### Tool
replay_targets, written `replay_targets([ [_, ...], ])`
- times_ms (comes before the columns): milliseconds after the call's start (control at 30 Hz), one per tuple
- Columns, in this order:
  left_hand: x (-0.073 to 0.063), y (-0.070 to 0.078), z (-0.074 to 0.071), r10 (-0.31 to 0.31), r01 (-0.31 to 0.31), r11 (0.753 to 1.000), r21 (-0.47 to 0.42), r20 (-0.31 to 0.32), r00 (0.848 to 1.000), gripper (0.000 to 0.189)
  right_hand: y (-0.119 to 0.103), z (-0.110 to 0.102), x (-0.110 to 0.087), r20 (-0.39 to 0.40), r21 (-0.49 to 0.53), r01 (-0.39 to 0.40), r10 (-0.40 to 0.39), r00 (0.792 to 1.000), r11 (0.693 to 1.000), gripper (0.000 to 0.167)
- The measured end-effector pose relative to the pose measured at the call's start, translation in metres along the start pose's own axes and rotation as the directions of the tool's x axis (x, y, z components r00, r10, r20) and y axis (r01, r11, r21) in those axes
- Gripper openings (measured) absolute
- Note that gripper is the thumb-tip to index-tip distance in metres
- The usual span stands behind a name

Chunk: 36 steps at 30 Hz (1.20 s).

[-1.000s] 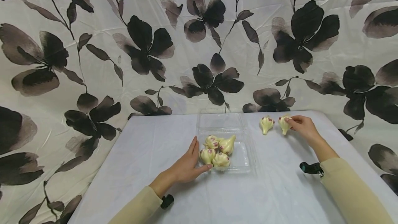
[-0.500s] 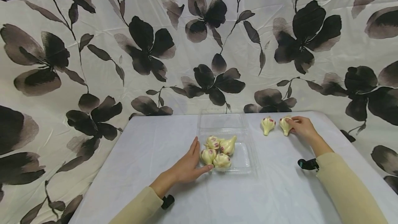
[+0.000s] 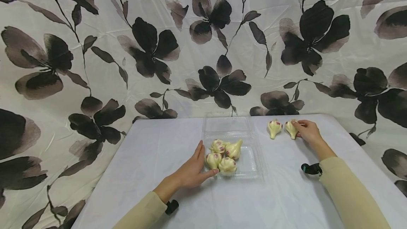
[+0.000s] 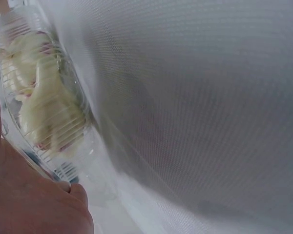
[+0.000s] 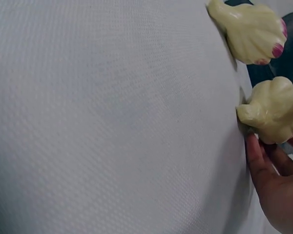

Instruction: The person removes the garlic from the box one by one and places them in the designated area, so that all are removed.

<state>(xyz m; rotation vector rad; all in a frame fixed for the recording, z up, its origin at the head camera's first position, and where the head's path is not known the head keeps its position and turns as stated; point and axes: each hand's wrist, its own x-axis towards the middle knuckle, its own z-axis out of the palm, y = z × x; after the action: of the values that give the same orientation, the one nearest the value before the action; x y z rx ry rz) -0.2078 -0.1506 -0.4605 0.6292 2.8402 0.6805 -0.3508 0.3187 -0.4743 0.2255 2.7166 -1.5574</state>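
Observation:
My left hand (image 3: 190, 172) rests along the left side of a clear plastic clamshell box (image 3: 249, 158), fingers straight, its thumb at the near edge. Several garlic bulbs (image 3: 227, 165), cream with purple streaks, sit in the left part of the box. In the left wrist view, a bulb (image 4: 49, 117) shows through the ribbed wall. At the far right of the table, my right hand (image 3: 309, 132) grips a garlic bulb (image 3: 290, 130) between thumb and fingers, the bulb low at the cloth. Another garlic bulb (image 5: 254, 34) lies just left of it, untouched.
The box's lid (image 3: 226, 124) lies folded back, away from me. A white cloth (image 3: 152, 147) covers the table. Behind the table's far edge hangs a floral curtain (image 3: 178, 91). Dark wrist camera mounts (image 3: 311, 169) sit at both sleeves.
My right forearm has shifted slightly left and inward, while its fingers stay at the same bulb. The left hand and the bulbs in the box look unchanged.

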Motion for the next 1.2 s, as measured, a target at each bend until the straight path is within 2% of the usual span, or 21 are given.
replay_targets([
  [267,0.002,0.001,0.001,-0.013,0.013,1.000,-0.008,0.003,1.000,0.115,-0.002,0.000,-0.001,0.007,0.009,-0.046,0.046,0.999,0.999,0.078],
  [467,0.002,0.000,0.001,-0.006,0.006,1.000,0.000,0.006,1.000,0.113,-0.003,-0.005,-0.005,0.024,-0.030,-0.037,0.037,0.999,0.999,0.078],
  [800,0.002,0.000,0.001,-0.004,0.004,1.000,0.007,0.000,1.000,0.112,-0.012,-0.027,-0.024,0.043,-0.194,0.082,-0.075,0.996,0.977,0.078],
  [967,0.003,0.000,-0.001,-0.002,0.002,1.000,0.013,-0.001,1.000,0.113,-0.017,-0.036,-0.034,0.054,-0.223,0.128,-0.119,0.991,0.966,0.078],
  [1200,0.003,0.000,0.001,-0.002,0.002,1.000,0.004,-0.003,1.000,0.113,-0.028,-0.040,-0.049,0.114,-0.283,0.170,-0.143,0.983,0.944,0.077],
])
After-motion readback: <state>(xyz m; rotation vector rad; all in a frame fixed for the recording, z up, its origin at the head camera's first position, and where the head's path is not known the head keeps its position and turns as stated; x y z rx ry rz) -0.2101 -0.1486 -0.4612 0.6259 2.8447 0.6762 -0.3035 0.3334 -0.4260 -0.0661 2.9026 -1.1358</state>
